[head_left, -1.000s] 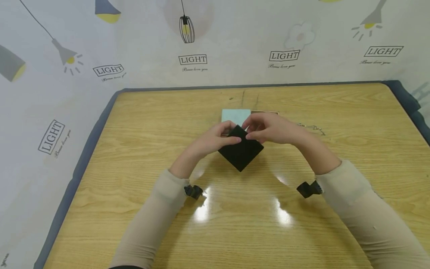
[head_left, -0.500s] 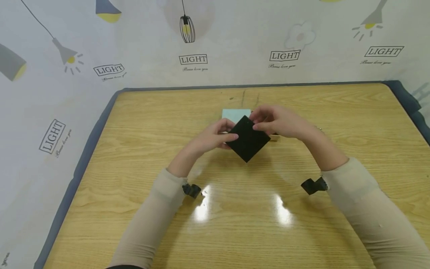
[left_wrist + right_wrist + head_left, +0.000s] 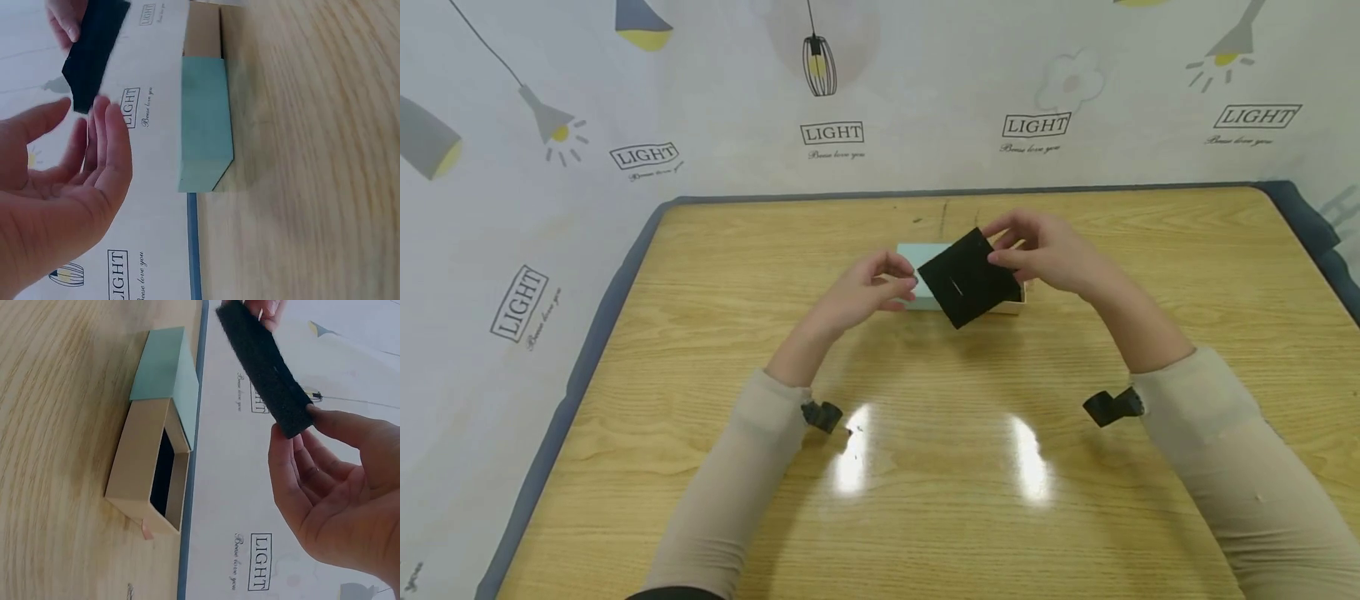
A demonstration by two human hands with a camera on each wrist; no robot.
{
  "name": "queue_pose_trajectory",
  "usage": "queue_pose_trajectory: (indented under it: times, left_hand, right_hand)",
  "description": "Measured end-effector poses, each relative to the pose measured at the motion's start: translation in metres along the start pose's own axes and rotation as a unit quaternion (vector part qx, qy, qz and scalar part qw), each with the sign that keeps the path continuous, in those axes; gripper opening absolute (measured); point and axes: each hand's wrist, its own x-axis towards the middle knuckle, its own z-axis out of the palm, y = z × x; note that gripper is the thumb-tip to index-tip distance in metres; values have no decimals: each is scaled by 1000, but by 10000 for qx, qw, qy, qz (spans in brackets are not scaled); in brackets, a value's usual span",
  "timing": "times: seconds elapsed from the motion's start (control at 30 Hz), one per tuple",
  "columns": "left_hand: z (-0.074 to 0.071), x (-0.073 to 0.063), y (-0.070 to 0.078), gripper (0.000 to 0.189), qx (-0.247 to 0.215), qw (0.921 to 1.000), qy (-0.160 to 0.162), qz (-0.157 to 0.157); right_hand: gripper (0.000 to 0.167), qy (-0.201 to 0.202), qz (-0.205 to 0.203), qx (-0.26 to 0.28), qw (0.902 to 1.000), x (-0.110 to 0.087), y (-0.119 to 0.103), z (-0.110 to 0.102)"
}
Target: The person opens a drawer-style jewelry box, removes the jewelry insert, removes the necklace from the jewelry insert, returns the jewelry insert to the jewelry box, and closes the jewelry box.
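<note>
A square black foam pad (image 3: pixel 967 279) with a short slit in it hangs tilted above the table. My right hand (image 3: pixel 1051 252) pinches its upper right corner between thumb and fingers, as the right wrist view also shows on the pad's thick edge (image 3: pixel 265 372). My left hand (image 3: pixel 868 292) is at the pad's left corner, fingers loosely bent; in the left wrist view (image 3: pixel 69 169) it grips nothing. Behind the pad lies a drawer box: a mint green sleeve (image 3: pixel 164 365) with a tan drawer (image 3: pixel 134 456) pulled partly out, dark inside.
A pink ribbon tab (image 3: pixel 147 529) sticks out from the drawer's end. Part of a thin chain (image 3: pixel 130 591) lies on the wooden table (image 3: pixel 925 467) beyond the drawer. A printed wall (image 3: pixel 925 100) stands behind the table's dark edge.
My right hand has moved up and to the right with the foam pad. My left hand has let go of the pad and shifted slightly left. More of the box shows.
</note>
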Motion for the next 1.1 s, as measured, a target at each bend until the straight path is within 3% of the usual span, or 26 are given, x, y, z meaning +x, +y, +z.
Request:
queue_pose_trajectory:
  times: [0.17,0.33,0.43,0.57,0.8,1.1]
  left_hand:
    - [1,2,-3,24,912,9936,655,156]
    - [4,7,-5,25,1656,9822,847,272]
    - [6,11,-6,26,2292,9693,846,281]
    - [9,17,-6,31,3125,9463,806,197]
    - [14,29,-7,42,4095,9108,523,104]
    - [21,34,-10,32,4498,8928,230,-95]
  right_hand:
    - [52,502,151,308,9981,1,12,-5]
    - [61,921,219,455,9945,1,24,-8]
    - [60,1012,273,400,9937,3,31,-9]
    - [55,1059,365,258,9934,7,41,-9]
    - [52,1088,569,71,9924,12,56,-6]
    - [52,871,745,114,9933,14,62,-2]
